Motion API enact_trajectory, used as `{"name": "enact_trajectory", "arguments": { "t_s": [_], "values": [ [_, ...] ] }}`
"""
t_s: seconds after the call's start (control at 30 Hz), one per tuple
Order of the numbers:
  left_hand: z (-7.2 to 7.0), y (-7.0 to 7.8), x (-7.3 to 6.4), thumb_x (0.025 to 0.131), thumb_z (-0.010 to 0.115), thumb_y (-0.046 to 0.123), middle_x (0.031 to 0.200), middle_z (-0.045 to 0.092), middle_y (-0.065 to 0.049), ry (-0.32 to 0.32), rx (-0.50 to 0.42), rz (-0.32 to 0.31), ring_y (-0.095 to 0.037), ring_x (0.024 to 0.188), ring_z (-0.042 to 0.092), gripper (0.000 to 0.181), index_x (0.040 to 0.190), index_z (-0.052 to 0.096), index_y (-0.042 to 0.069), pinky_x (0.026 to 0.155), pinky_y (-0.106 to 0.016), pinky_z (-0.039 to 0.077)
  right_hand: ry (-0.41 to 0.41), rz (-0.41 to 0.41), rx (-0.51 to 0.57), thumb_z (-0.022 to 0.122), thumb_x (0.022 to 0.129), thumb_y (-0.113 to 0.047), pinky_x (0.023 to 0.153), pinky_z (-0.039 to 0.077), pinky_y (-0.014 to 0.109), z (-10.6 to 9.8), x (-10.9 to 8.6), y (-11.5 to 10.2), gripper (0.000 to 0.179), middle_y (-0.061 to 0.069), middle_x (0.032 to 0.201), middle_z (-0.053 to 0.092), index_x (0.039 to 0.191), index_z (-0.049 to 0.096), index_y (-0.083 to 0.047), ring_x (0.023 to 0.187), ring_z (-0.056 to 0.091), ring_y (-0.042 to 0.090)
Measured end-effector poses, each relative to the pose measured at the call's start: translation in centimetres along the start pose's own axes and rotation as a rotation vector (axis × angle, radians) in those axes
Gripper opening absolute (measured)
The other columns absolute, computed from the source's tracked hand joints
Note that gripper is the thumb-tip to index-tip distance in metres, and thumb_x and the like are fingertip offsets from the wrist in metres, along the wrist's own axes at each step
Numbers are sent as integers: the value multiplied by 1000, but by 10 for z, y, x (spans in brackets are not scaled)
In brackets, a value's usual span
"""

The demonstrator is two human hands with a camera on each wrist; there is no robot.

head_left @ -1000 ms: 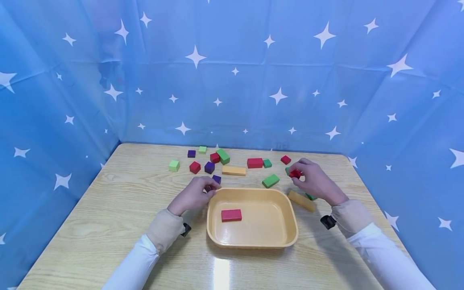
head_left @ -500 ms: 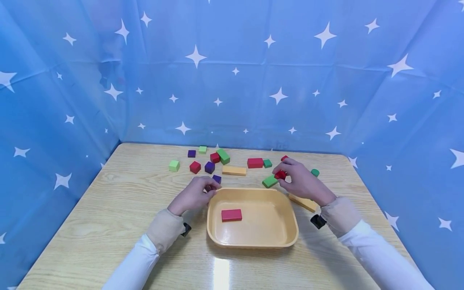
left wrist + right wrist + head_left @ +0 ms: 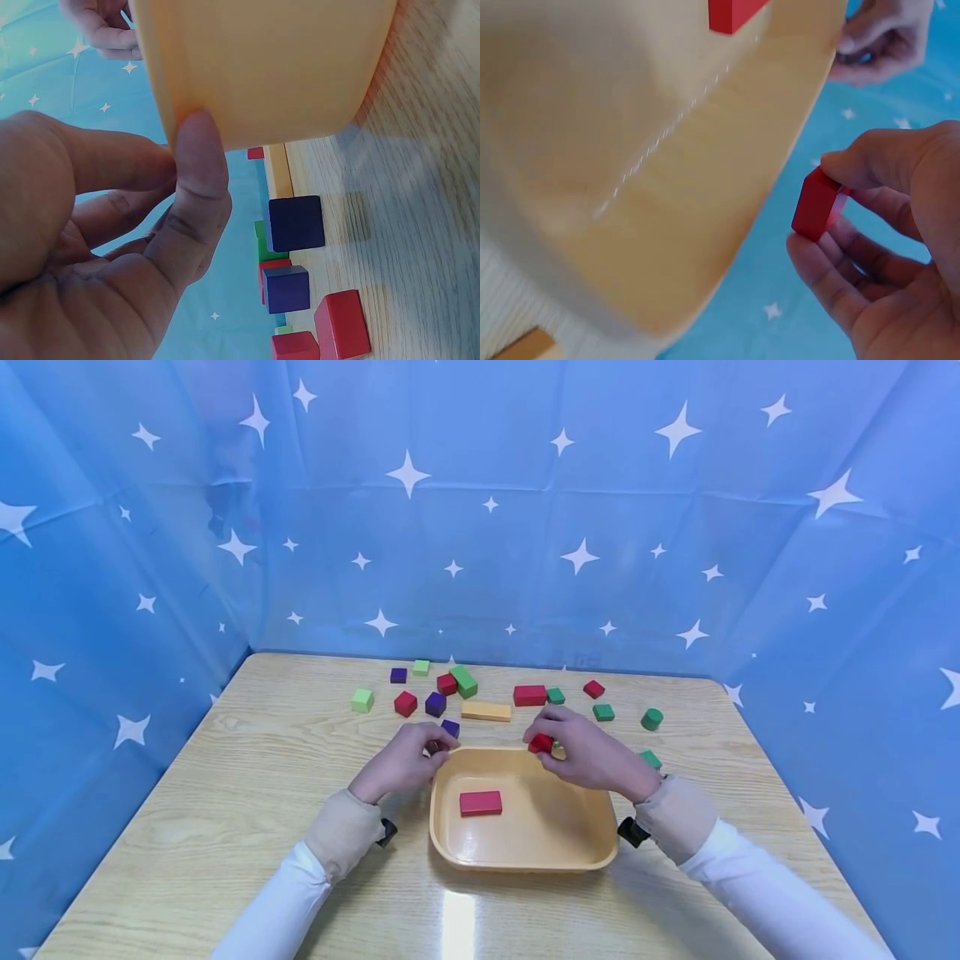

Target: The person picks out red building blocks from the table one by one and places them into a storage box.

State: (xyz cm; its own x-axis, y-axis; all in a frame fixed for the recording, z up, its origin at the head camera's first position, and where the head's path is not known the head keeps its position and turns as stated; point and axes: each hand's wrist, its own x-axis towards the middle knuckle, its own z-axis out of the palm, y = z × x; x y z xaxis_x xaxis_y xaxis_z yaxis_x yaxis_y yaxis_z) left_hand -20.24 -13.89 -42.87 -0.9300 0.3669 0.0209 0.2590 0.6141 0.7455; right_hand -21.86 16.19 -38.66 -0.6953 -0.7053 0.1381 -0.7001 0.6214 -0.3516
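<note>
My left hand (image 3: pixel 401 764) pinches the far left corner of a yellow-orange plastic tub (image 3: pixel 521 866) between thumb and fingers; the left wrist view shows the grip on the rim. A flat red rectangular block (image 3: pixel 481 803) lies inside the tub, left of its middle. At the far rim, toward the right, my right hand (image 3: pixel 592 756) holds a small red block (image 3: pixel 819 204) between thumb and fingertips. In the right wrist view that block is just beyond the tub's wall. The right hand covers the tub's far right corner in the head view.
Several wooden blocks lie behind the tub, among them a dark blue cube (image 3: pixel 436 704), a yellow plank (image 3: pixel 486 712) and a red rectangular block (image 3: pixel 529 695). A green cylinder (image 3: pixel 652 719) stands at the right. Blue star-patterned cloth (image 3: pixel 480 510) rises behind the table.
My right hand has carried the small red block leftward from the right-hand blocks to the tub's far rim, uncovering the green cylinder and green pieces. My left hand has stayed on the rim.
</note>
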Motion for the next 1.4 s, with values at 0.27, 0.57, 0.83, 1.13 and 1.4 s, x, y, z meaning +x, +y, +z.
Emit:
{"name": "enact_trajectory", "arguments": {
  "t_s": [0.27,0.57,0.83,1.13,1.4],
  "values": [
    [0,0,1,98,64,2,98,70,-6,-8,-4,-14,-15,85,61,19,113,75,4,67,-25,54,-53,-72,3,75,89,-7,78,56,26,13,8,-13,20,0,103,62,109,74,-10,87,60,11],
    [0,0,1,97,64,1,98,70,-6,-7,7,-6,-14,85,61,19,113,75,3,69,-25,54,-177,-108,-12,74,91,-10,79,55,24,26,13,-19,15,-2,104,62,107,74,-12,88,58,10],
    [0,0,2,97,65,1,97,70,-5,-15,5,-16,-15,84,61,19,113,75,4,69,-25,54,-345,-84,-70,75,90,-11,76,53,22,34,17,-26,15,-2,104,63,103,74,-18,87,55,9],
    [0,0,2,97,64,0,97,70,-7,-15,-4,12,-15,84,61,19,111,76,3,68,-25,54,-425,-49,-148,79,88,-13,78,54,24,37,17,-26,12,-1,95,63,97,75,-20,82,57,9],
    [0,0,1,96,64,0,98,71,-8,-6,6,39,-15,86,63,19,110,76,2,73,-25,54,-484,5,-119,81,85,-10,75,50,22,41,18,-25,14,-2,92,60,94,74,-20,81,54,9]
  ]
}}
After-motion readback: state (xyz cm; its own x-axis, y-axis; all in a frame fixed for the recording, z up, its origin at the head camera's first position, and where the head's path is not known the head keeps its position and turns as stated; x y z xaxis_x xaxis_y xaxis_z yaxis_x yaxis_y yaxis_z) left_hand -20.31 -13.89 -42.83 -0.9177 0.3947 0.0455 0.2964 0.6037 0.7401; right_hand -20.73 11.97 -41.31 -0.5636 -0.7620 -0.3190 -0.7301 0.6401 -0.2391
